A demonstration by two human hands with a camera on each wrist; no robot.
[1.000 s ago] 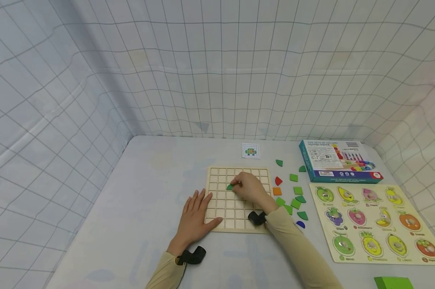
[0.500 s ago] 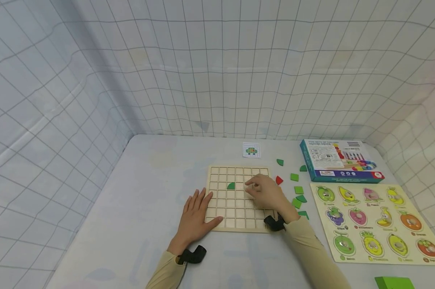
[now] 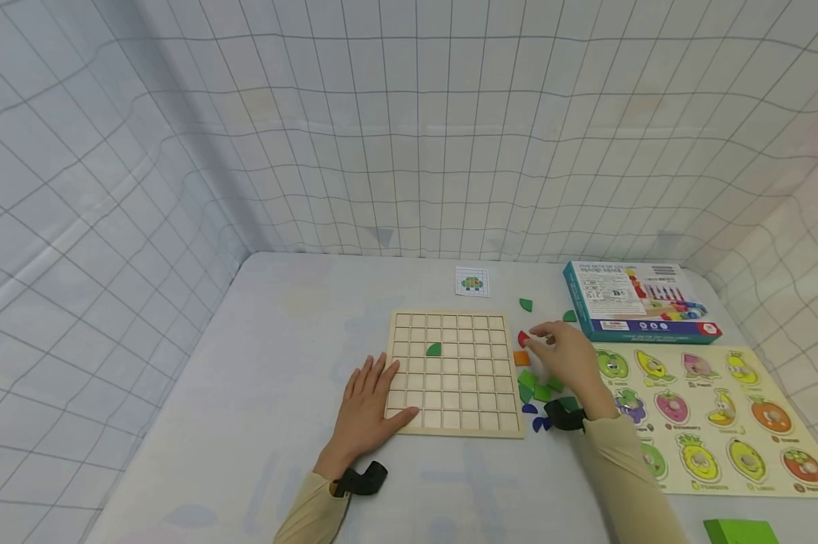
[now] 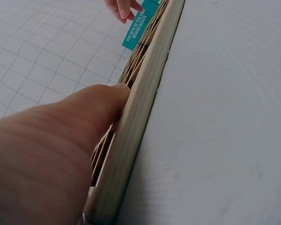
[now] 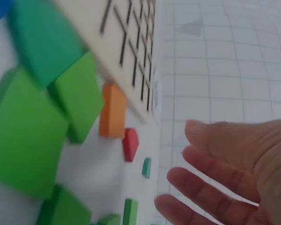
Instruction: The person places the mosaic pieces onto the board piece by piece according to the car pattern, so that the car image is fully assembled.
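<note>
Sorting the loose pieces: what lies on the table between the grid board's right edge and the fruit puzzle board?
In the head view: loose pieces, red, orange, green and blue, with the right hand over them.

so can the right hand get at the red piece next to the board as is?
Probably yes. The right hand hovers open just right of the red piece, which lies in the open beside the grid board, nothing over it.

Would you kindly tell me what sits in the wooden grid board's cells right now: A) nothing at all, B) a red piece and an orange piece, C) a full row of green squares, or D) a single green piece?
D: one green piece lies in the grid board; every other visible cell is bare, and the red piece and orange piece lie on the table beside it.
</note>
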